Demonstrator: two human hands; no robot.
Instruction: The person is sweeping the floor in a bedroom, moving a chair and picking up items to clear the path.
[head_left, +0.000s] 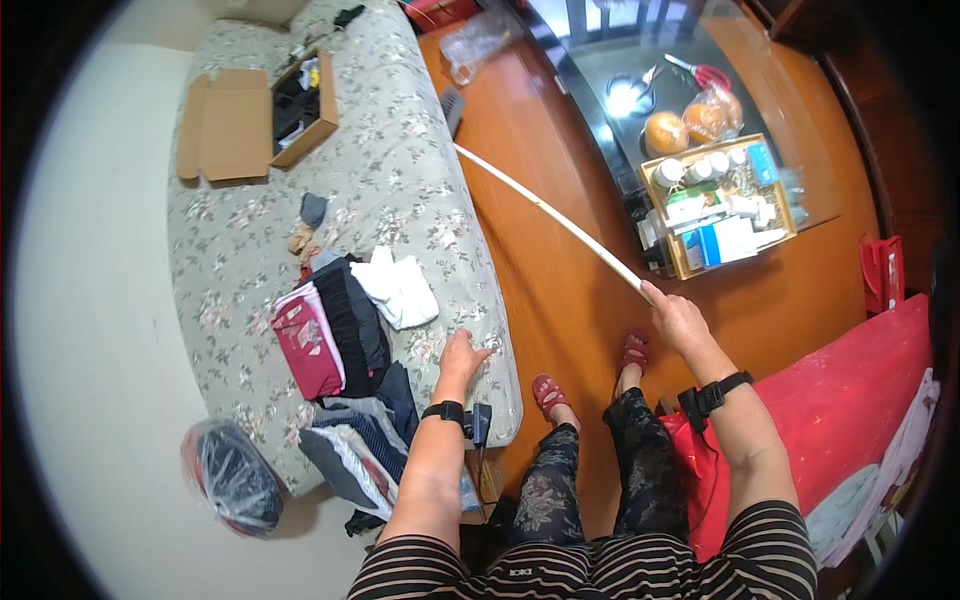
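Observation:
My right hand (677, 319) is closed around the near end of a long white pole (551, 212). The pole slants away over the wooden floor to the side of the flower-patterned sofa, where a grey broom or mop head (451, 109) partly shows. My left hand (461, 355) is over the sofa's edge, fingers apart, holding nothing. Beside it lie a white folded cloth (396, 288) and folded dark clothes (346, 322). A dark red garment in clear plastic (307, 346) lies farther left.
A glass-topped table (600, 90) at right bears scissors, wrapped round fruit and a tray (681, 259) of bottles and boxes. An opened cardboard box (327, 112) rests on the sofa (442, 217). Red cloth (810, 397) covers something at my right. Clear plastic (476, 45) lies on the floor ahead.

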